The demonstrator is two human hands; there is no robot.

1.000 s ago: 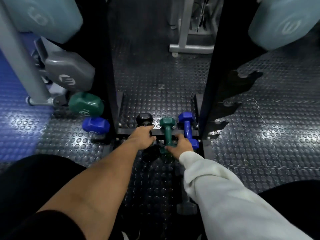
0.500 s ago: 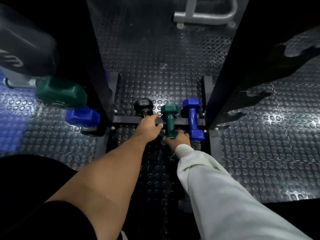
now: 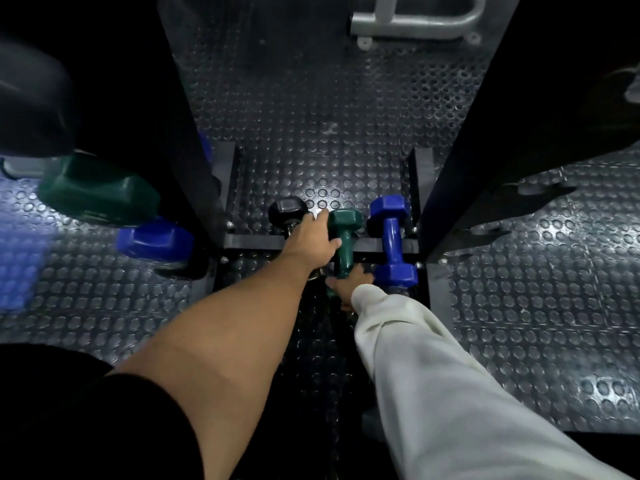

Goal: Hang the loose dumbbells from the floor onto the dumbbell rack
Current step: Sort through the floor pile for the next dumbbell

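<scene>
Far left, hung on the outer side of the dumbbell rack (image 3: 194, 161): a large green dumbbell head (image 3: 98, 192) above a blue dumbbell head (image 3: 156, 239), both blurred. Between the rack's two black uprights, a low crossbar (image 3: 252, 242) spans the studded rubber floor (image 3: 519, 306), and three small dumbbells lie across it side by side.

Black dumbbell (image 3: 287, 211): hexagonal far head visible; its handle is hidden under the left hand (image 3: 311, 239). The left hand, on a bare forearm, reaches over this handle, fingers extended toward the green dumbbell (image 3: 343, 239) and touching its handle just below the far head; whether the palm clasps the black handle cannot be told.

Green dumbbell: matte, hexagonal far head, handle crossing the bar; its near end is covered by the right hand (image 3: 351, 282), which emerges from a pale grey sleeve (image 3: 433, 375) with fingers curled around that end.

Blue dumbbell (image 3: 393, 237): glossy, both heads visible, untouched, just beside the right upright.

Top right: a grey metal frame base (image 3: 415, 22) on the floor.
</scene>
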